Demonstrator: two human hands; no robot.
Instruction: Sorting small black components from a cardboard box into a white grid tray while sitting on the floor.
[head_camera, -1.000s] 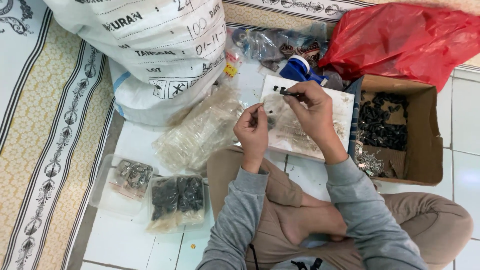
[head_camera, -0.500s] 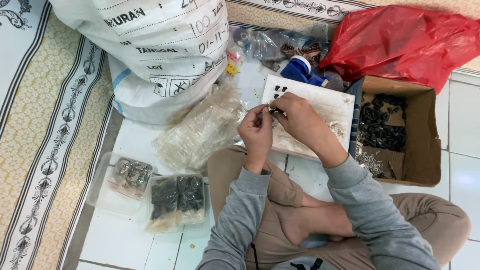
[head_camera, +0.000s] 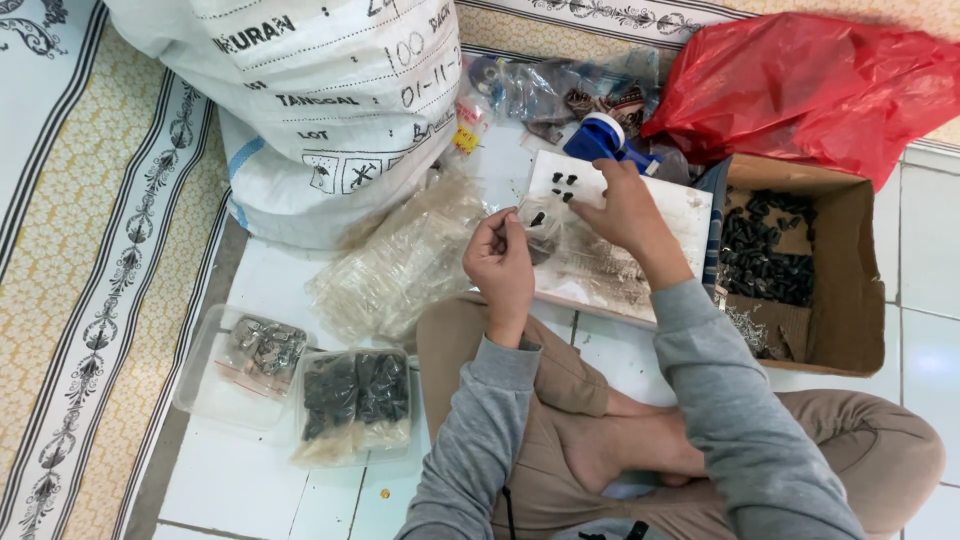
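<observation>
Clear plastic: I see a small bag (head_camera: 540, 225) pinched at its edge by the left hand (head_camera: 503, 262), held above the white board (head_camera: 640, 235). The right hand (head_camera: 622, 208) rests just beside the bag, fingers curled over small black parts (head_camera: 563, 184) lying on the board. The board sits on a white tiled floor, between a large white sack (head_camera: 330, 100) and a cardboard box (head_camera: 800, 270).
</observation>
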